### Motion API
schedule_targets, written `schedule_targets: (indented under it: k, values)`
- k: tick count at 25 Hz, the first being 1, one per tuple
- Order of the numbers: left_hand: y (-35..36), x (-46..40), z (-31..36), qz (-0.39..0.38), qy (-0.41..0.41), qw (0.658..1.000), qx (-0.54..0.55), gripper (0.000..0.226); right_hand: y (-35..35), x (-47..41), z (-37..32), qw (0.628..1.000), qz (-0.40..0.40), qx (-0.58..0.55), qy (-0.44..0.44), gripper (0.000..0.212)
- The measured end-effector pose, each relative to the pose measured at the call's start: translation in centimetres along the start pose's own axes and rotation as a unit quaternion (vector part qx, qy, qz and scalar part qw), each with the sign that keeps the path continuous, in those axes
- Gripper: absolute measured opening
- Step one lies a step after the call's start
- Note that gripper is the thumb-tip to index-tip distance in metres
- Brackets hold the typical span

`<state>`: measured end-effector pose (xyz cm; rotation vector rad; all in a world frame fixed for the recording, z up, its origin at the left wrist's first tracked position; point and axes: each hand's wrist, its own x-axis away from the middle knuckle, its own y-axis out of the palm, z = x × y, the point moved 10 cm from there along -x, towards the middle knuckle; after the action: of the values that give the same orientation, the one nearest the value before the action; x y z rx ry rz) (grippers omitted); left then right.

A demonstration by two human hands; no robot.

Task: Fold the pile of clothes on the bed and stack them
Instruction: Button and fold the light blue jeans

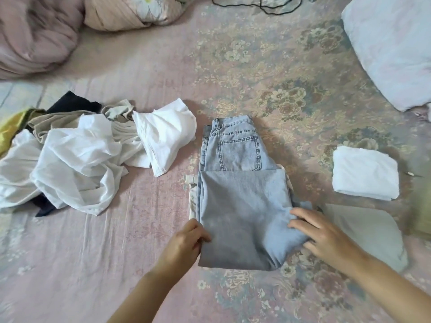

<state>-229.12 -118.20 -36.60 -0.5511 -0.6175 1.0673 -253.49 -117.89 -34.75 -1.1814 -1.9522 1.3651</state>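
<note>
Folding light-blue jeans (242,201), laid at the middle of the bed (93,264), legs doubled up over the seat, back pocket still showing toward the far edge. Left hand (184,243) pinching the near-left edge of the folded denim, fingers curled onto the cloth. Right hand (326,231) lying on the near-right edge, fingers spread and nearly straight, pressing rather than gripping. Best, by judgement, to hold both side edges level and bring the near fold up square to the waistband, smoothing the bunched right corner first, since a crooked fold would stack badly. Heap of unfolded clothes (77,159), white, beige, dark and yellow, toward the left edge. Folded white garment (365,174) toward the right edge, a grey-green piece (366,229) just nearer. Floral, pinkish bedspread, slightly creased. Rumpled quilt (37,36) at the far-left corner, pale pillow (391,47) at the far-right, black cord (263,5) along the far edge.
</note>
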Motion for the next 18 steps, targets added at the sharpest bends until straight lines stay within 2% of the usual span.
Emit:
schedule_targets:
  k: [1, 3, 4, 6, 7, 8, 9, 11, 12, 13, 15, 17, 18]
  values:
    - [-1.3, -0.9, -0.1, 0.026, 0.016, 0.999, -0.019, 0.031, -0.5, -0.8, 0.9, 1.000, -0.013, -0.011, -0.010, 0.052]
    - [-3.7, -2.8, -0.5, 0.049, 0.036, 0.998, -0.004, 0.028, -1.2, -2.3, 4.1, 0.987, -0.035, -0.139, 0.071, 0.050]
    - [-4.8, -4.0, -1.2, 0.047, 0.017, 0.998, 0.048, 0.030, -1.4, -3.2, 6.0, 0.959, -0.032, -0.240, 0.148, 0.050]
    - [-6.0, -7.4, -2.9, 0.031, -0.052, 0.982, 0.181, 0.030, -1.9, -6.0, 9.7, 0.866, 0.013, -0.408, 0.288, 0.035]
    - [-6.9, -10.0, -3.9, 0.056, -0.085, 0.970, 0.220, 0.023, -2.5, -7.9, 11.9, 0.837, 0.063, -0.433, 0.330, 0.027]
    - [-7.8, -12.9, -5.5, 0.096, -0.127, 0.956, 0.248, 0.013, -2.8, -10.2, 14.0, 0.819, 0.093, -0.437, 0.361, 0.027]
    - [-8.2, -15.8, -7.2, 0.124, -0.159, 0.935, 0.293, 0.007, -2.8, -12.6, 15.8, 0.801, 0.106, -0.453, 0.377, 0.036]
    - [-6.8, -20.6, -10.5, 0.130, -0.243, 0.860, 0.429, 0.032, -0.4, -16.5, 18.8, 0.748, 0.081, -0.512, 0.414, 0.075]
    - [-4.9, -21.6, -12.3, 0.114, -0.293, 0.824, 0.472, 0.047, 2.0, -16.8, 19.8, 0.724, 0.030, -0.522, 0.451, 0.097]
    - [-2.9, -22.1, -13.6, 0.094, -0.320, 0.808, 0.485, 0.057, 4.5, -15.9, 20.3, 0.706, -0.033, -0.518, 0.481, 0.109]
    - [0.4, -21.7, -14.5, 0.048, -0.317, 0.835, 0.447, 0.050, 8.2, -12.7, 20.7, 0.667, -0.127, -0.501, 0.536, 0.103]
    - [2.0, -21.4, -14.6, 0.024, -0.313, 0.871, 0.377, 0.036, 9.9, -11.4, 20.6, 0.638, -0.135, -0.525, 0.547, 0.080]
    - [2.1, -21.4, -14.6, 0.031, -0.313, 0.879, 0.359, 0.029, 9.7, -11.8, 20.5, 0.634, -0.105, -0.549, 0.535, 0.069]
